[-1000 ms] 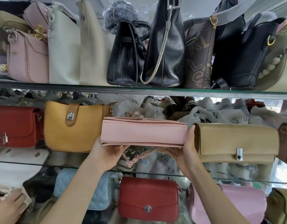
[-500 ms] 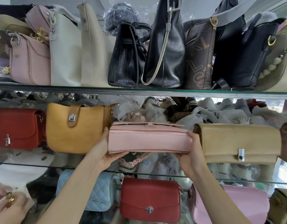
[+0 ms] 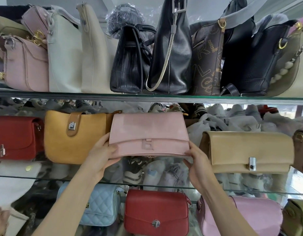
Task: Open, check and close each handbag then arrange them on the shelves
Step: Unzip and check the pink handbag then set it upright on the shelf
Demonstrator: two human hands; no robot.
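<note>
A pale pink flap handbag [image 3: 148, 133] stands upright on the middle glass shelf [image 3: 164, 183], its closed flap and clasp facing me. My left hand [image 3: 101, 155] grips its lower left corner. My right hand [image 3: 197, 160] holds its lower right corner from below. The bag sits between a mustard yellow bag [image 3: 70, 138] on its left, which it touches, and a tan flap bag [image 3: 248, 150] on its right, with a gap between them.
The top shelf [image 3: 147, 97] is packed with pink, cream and black bags. A red bag [image 3: 16, 137] stands at far left of the middle shelf. Below are a blue quilted bag [image 3: 99, 206], a red bag [image 3: 156, 212] and a pink bag [image 3: 249, 217]. Another person's hand [image 3: 0, 220] shows bottom left.
The pink bag was lying flat, edge toward me; it has been tipped upright so its front flap faces me and moved back onto the shelf. Both hands slid to its lower corners.
</note>
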